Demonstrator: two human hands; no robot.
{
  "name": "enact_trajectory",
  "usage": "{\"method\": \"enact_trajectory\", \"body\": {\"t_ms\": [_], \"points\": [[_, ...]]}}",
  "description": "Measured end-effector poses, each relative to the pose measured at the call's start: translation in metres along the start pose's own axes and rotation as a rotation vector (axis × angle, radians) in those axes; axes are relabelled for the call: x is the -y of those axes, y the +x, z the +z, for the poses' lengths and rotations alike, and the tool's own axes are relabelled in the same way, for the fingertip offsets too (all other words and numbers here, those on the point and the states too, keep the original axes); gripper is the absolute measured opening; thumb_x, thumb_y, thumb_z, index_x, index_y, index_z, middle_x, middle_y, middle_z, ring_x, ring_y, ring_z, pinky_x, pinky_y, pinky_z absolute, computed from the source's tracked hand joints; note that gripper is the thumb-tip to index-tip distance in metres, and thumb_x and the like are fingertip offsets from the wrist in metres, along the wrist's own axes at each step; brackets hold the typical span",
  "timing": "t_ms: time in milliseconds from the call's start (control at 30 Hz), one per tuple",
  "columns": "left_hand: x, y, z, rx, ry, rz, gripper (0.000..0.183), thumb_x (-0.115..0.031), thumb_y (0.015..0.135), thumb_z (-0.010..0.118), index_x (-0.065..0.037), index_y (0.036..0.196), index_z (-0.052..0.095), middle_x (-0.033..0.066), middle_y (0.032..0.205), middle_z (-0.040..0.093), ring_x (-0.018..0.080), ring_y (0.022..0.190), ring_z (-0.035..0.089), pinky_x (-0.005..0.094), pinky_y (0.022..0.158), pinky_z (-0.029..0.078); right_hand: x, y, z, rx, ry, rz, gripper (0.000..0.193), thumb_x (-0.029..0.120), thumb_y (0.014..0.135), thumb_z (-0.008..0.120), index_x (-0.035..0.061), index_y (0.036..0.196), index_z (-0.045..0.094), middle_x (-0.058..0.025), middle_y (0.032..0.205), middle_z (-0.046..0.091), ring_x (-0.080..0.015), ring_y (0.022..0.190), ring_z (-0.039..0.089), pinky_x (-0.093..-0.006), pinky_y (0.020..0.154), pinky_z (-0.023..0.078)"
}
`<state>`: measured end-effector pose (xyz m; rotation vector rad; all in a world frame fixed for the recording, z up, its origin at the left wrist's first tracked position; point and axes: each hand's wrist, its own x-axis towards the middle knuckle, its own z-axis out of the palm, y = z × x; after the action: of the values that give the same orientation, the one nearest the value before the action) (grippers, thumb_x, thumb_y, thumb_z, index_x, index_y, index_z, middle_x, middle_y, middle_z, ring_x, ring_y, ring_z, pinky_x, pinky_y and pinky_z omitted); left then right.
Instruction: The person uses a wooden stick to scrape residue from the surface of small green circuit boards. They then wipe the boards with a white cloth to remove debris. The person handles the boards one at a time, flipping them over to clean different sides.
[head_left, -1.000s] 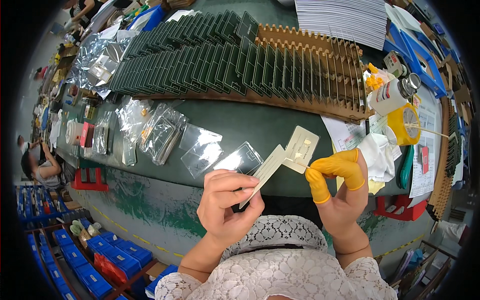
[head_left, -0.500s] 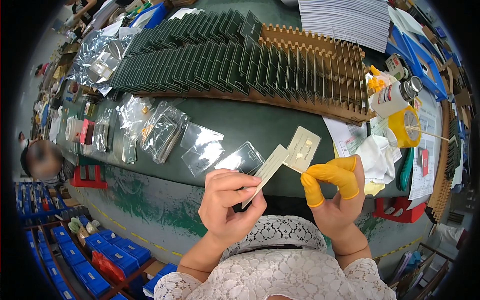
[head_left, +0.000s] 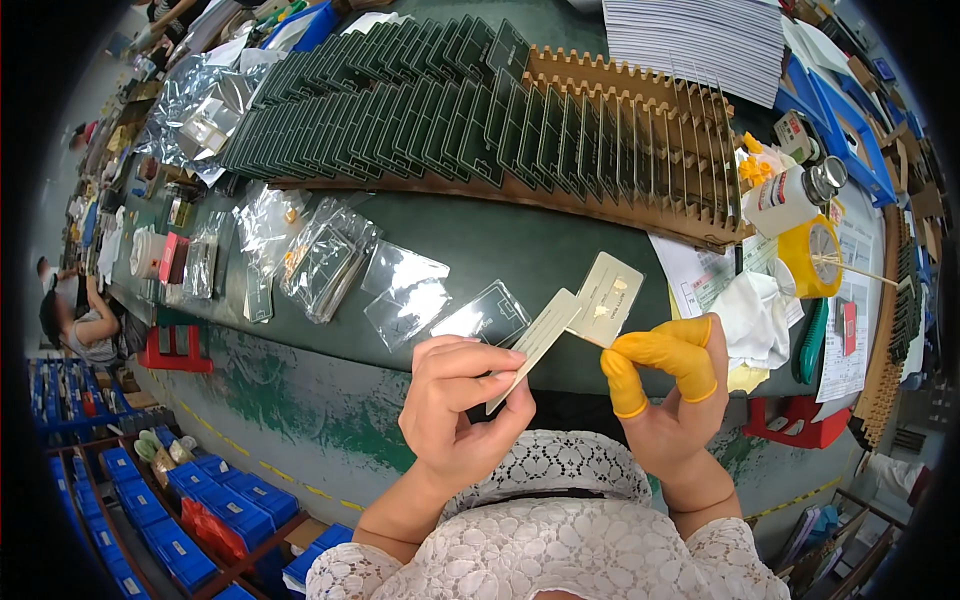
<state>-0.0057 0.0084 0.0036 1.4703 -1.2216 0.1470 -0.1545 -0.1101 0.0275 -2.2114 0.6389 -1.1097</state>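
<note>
My left hand (head_left: 455, 410) is closed on a thin cream card (head_left: 547, 332), pinched between thumb and fingers and tilted nearly edge-on. Yellow finger cots cover some fingers of my right hand (head_left: 677, 405). Thumb and fingertips of that hand pinch the lower corner of a second cream card (head_left: 612, 292), which bears small gold-coloured marks and lettering. The two cards come together at their near edges; whether they touch I cannot tell. Just left of them, a clear-wrapped flat panel (head_left: 490, 318) lies on the green tabletop (head_left: 450, 220).
Behind my hands, a notched brown rack (head_left: 620, 205) holds rows of dark green panels (head_left: 400, 125). Plastic-bagged panels (head_left: 325, 265) lie at left. To the right are a white cloth (head_left: 752, 325), a white bottle (head_left: 785, 200), a yellow tape roll (head_left: 812, 255) and papers (head_left: 690, 265).
Both hands and the cards hold almost the same pose. The whole view has shifted slightly. At the far left, a person in the background has changed posture.
</note>
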Motion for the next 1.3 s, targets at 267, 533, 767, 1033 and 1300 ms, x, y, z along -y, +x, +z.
{"method": "enact_trajectory", "body": {"t_ms": [267, 533, 767, 1033, 1300], "points": [[0.0001, 0.0000, 0.0002, -0.004, 0.008, -0.003, 0.038, 0.012, 0.064, 0.077, -0.007, 0.092, 0.058, 0.0090, 0.095, 0.071, 0.0219, 0.077, 0.063, 0.0349, 0.076, 0.050, 0.0017, -0.0002, 0.0003, 0.037, -0.011, 0.003, 0.028, 0.006, 0.072, 0.083, 0.0086, 0.096, 0.069, -0.0056, 0.085, 0.061, -0.0241, 0.076, 0.053, -0.0340, 0.068, 0.040], [0.0011, 0.0000, 0.0005, -0.009, -0.002, 0.003, 0.038, 0.012, 0.063, 0.077, -0.006, 0.092, 0.058, 0.0092, 0.094, 0.071, 0.0221, 0.076, 0.063, 0.0347, 0.075, 0.050, -0.0013, 0.0012, 0.0015, 0.011, -0.009, 0.046, 0.024, 0.009, 0.074, 0.082, 0.0077, 0.093, 0.066, -0.0049, 0.084, 0.061, -0.0243, 0.075, 0.052, -0.0344, 0.067, 0.039], [0.0017, -0.0004, 0.0005, -0.009, -0.005, 0.004, 0.039, 0.012, 0.063, 0.076, -0.006, 0.092, 0.058, 0.0093, 0.093, 0.071, 0.0221, 0.075, 0.063, 0.0348, 0.075, 0.050, -0.0023, 0.0012, 0.0033, 0.024, -0.023, 0.040, 0.025, 0.009, 0.074, 0.082, 0.0085, 0.093, 0.066, -0.0043, 0.083, 0.059, -0.0232, 0.072, 0.050, -0.0345, 0.065, 0.037], [0.0031, -0.0015, 0.0015, -0.012, -0.012, 0.004, 0.039, 0.012, 0.063, 0.077, -0.006, 0.092, 0.058, 0.0096, 0.094, 0.071, 0.0221, 0.075, 0.063, 0.0352, 0.074, 0.050, -0.0021, 0.0010, 0.0021, 0.036, -0.018, 0.028, 0.027, 0.007, 0.073, 0.083, 0.0093, 0.094, 0.066, -0.0036, 0.083, 0.059, -0.0226, 0.072, 0.049, -0.0340, 0.064, 0.037], [0.0038, -0.0019, 0.0011, -0.011, -0.009, 0.006, 0.039, 0.011, 0.063, 0.077, -0.006, 0.092, 0.058, 0.0095, 0.094, 0.071, 0.0222, 0.075, 0.064, 0.0354, 0.075, 0.050, 0.0023, 0.0003, 0.0020, 0.071, -0.030, 0.031, 0.026, 0.008, 0.073, 0.083, 0.0088, 0.093, 0.066, -0.0041, 0.083, 0.059, -0.0228, 0.073, 0.050, -0.0338, 0.065, 0.037]]}}
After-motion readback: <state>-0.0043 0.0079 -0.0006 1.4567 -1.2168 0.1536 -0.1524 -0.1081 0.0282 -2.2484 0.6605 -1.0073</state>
